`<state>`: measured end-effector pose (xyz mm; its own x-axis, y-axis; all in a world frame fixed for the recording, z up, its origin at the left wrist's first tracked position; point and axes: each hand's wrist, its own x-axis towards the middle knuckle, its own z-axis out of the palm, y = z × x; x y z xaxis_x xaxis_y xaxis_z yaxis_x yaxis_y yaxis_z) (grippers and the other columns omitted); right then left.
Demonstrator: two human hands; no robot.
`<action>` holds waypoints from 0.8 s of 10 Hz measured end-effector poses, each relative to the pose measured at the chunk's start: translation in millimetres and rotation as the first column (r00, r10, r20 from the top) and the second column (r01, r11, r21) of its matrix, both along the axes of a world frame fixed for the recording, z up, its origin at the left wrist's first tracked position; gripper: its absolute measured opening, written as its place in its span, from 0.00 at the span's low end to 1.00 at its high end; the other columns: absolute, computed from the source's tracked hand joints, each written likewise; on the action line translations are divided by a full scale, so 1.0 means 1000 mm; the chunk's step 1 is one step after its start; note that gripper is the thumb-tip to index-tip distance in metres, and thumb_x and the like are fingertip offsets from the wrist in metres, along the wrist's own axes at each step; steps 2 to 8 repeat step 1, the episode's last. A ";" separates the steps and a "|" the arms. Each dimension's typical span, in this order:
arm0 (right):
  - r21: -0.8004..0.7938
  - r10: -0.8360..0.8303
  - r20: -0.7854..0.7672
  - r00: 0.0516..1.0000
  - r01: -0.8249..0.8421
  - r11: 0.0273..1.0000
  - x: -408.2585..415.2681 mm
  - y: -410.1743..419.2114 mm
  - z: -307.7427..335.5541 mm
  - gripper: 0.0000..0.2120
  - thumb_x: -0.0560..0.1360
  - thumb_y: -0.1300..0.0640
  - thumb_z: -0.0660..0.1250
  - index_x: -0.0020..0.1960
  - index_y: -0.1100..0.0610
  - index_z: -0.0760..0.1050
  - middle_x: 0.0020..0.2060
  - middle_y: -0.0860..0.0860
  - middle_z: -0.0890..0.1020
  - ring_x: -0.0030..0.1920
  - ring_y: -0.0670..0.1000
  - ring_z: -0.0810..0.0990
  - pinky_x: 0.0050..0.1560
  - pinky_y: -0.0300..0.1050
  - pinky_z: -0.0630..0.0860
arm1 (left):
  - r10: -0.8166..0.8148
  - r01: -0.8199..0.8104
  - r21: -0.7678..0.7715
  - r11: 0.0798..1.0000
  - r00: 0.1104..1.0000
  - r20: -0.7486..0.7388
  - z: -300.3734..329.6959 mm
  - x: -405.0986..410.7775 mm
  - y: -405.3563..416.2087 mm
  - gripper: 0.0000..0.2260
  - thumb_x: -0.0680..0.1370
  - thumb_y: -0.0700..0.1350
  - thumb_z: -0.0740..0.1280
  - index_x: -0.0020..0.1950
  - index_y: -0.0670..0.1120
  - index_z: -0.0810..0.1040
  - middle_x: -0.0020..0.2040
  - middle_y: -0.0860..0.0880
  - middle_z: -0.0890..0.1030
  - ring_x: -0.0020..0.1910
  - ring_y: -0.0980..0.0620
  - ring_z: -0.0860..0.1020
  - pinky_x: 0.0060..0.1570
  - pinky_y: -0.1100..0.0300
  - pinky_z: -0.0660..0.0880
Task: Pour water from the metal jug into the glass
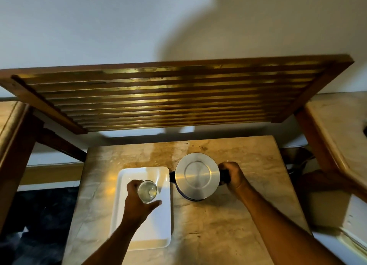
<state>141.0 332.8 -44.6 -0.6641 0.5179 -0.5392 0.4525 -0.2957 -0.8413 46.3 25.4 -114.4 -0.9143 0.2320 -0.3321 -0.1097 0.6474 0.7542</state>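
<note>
Left hand (137, 200) wraps our glass (147, 191) on the white tray (127, 215); right hand (233, 176) grips the lidded metal jug (197, 176) handle just right. Risk: a hasty tilt overshoots the narrow rim, we judge.

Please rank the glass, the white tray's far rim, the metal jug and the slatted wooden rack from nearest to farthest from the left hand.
1. Glass: held in the left hand.
2. Tray far rim: just beyond.
3. Jug: to the right, on the table.
4. Rack: far, above.

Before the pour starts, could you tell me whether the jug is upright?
Upright: the metal jug shows its round lid squarely from above, base on the table.
</note>
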 end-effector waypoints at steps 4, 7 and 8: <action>0.120 0.086 0.017 0.996 -0.088 0.989 0.005 0.003 0.014 0.13 0.69 0.62 0.63 0.26 0.57 0.76 0.26 0.56 0.78 0.31 0.57 0.76 0.36 0.46 0.73 | -0.006 0.007 -0.040 0.999 1.000 0.019 0.029 -0.003 0.002 0.57 0.54 0.57 0.85 0.76 0.46 0.60 0.75 0.48 0.68 0.72 0.43 0.68 0.68 0.47 0.70; 0.120 0.086 0.017 0.996 -0.088 0.989 0.005 0.003 0.014 0.13 0.69 0.62 0.63 0.26 0.57 0.76 0.26 0.56 0.78 0.31 0.57 0.76 0.36 0.46 0.73 | -0.006 0.007 -0.040 0.999 1.000 0.019 0.029 -0.003 0.002 0.57 0.54 0.57 0.85 0.76 0.46 0.60 0.75 0.48 0.68 0.72 0.43 0.68 0.68 0.47 0.70; 0.120 0.086 0.017 0.996 -0.088 0.989 0.005 0.003 0.014 0.13 0.69 0.62 0.63 0.26 0.57 0.76 0.26 0.56 0.78 0.31 0.57 0.76 0.36 0.46 0.73 | -0.006 0.007 -0.040 0.999 1.000 0.019 0.029 -0.003 0.002 0.57 0.54 0.57 0.85 0.76 0.46 0.60 0.75 0.48 0.68 0.72 0.43 0.68 0.68 0.47 0.70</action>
